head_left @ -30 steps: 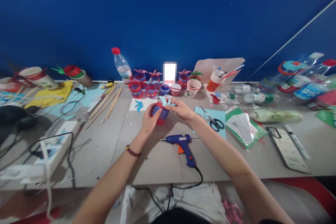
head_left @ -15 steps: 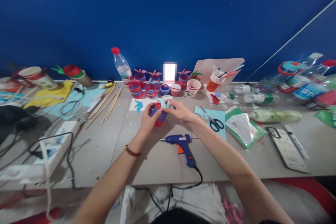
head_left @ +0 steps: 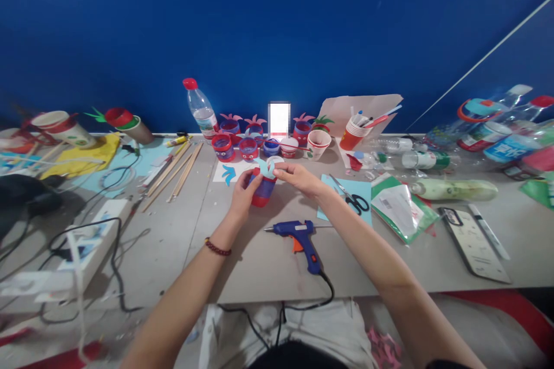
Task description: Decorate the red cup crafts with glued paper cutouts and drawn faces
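My left hand [head_left: 244, 191] is wrapped round a small blue and red cup [head_left: 263, 191], held up above the table. At the cup's rim stands a light blue paper leaf cutout [head_left: 266, 169]. The fingertips of my right hand [head_left: 298, 177] pinch this cutout at its right side. Whether it is stuck to the cup I cannot tell. Below my hands a blue hot glue gun [head_left: 300, 234] lies on its side, its nozzle to the left. A darker blue paper leaf [head_left: 228, 174] rests on a white sheet left of the cup.
Several decorated cups [head_left: 223, 148] line the back beside a water bottle [head_left: 199, 106]. Scissors [head_left: 357, 203] lie on blue paper at right, near a phone [head_left: 474, 245] and plastic bottles [head_left: 454, 190]. Wooden sticks [head_left: 173, 176] and a power strip [head_left: 93, 242] are at left.
My right hand has shifted slightly right and its fingers have moved off the cup's top, showing more of the light blue leaf. The cup has tilted a little in my left hand.
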`<state>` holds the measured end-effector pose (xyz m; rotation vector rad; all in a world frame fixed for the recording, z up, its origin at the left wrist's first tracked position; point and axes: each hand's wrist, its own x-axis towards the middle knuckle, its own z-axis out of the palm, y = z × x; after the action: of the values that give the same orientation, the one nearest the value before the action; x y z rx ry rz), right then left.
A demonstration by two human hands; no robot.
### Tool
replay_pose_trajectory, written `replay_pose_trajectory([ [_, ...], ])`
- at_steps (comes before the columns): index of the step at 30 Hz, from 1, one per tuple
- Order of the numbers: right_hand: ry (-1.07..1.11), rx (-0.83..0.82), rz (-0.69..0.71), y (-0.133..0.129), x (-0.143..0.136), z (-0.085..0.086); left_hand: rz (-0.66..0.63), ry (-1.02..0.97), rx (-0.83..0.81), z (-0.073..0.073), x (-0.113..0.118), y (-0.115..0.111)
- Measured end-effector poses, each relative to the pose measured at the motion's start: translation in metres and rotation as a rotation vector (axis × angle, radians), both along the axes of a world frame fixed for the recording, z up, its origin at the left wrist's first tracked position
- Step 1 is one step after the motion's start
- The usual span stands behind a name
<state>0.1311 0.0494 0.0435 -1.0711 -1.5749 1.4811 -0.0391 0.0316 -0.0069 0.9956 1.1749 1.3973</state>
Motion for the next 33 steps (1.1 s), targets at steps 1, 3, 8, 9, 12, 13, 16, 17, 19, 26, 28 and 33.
replay_pose_trajectory([
  [1, -0.007, 0.001, -0.005, 0.001, 0.001, -0.001, 0.000, -0.007, -0.007, 0.000, 0.000, 0.000],
  [3, -0.024, 0.002, -0.009, 0.001, 0.002, -0.002, 0.001, -0.014, -0.010, -0.001, 0.000, 0.000],
  [8, -0.027, -0.001, -0.018, 0.000, 0.000, -0.006, -0.018, 0.002, 0.020, -0.003, 0.000, 0.001],
  [9, -0.009, 0.001, -0.010, -0.001, -0.001, -0.006, -0.022, 0.020, 0.039, -0.004, 0.000, 0.001],
  [12, 0.052, 0.014, 0.014, -0.001, -0.004, -0.007, -0.025, 0.090, 0.092, -0.004, -0.001, 0.001],
  [13, 0.064, 0.021, 0.015, -0.001, -0.005, -0.008, -0.024, 0.108, 0.101, -0.004, -0.001, 0.001],
  [16, 0.064, 0.053, 0.000, 0.000, -0.007, -0.011, -0.022, 0.133, 0.104, -0.003, -0.001, 0.001],
  [17, 0.052, 0.066, -0.005, 0.000, -0.007, -0.012, -0.019, 0.137, 0.106, -0.003, -0.001, 0.001],
  [19, 0.002, 0.086, -0.020, 0.001, -0.006, -0.014, -0.018, 0.146, 0.107, -0.002, -0.001, 0.000],
  [26, -0.059, 0.063, -0.005, 0.002, -0.002, -0.017, -0.051, 0.167, 0.106, 0.002, -0.001, -0.003],
  [28, -0.037, 0.051, 0.001, 0.001, -0.003, -0.016, -0.053, 0.157, 0.101, 0.003, -0.001, -0.003],
  [33, 0.023, 0.004, -0.009, -0.002, -0.006, -0.015, -0.032, 0.117, 0.082, 0.003, 0.001, -0.003],
])
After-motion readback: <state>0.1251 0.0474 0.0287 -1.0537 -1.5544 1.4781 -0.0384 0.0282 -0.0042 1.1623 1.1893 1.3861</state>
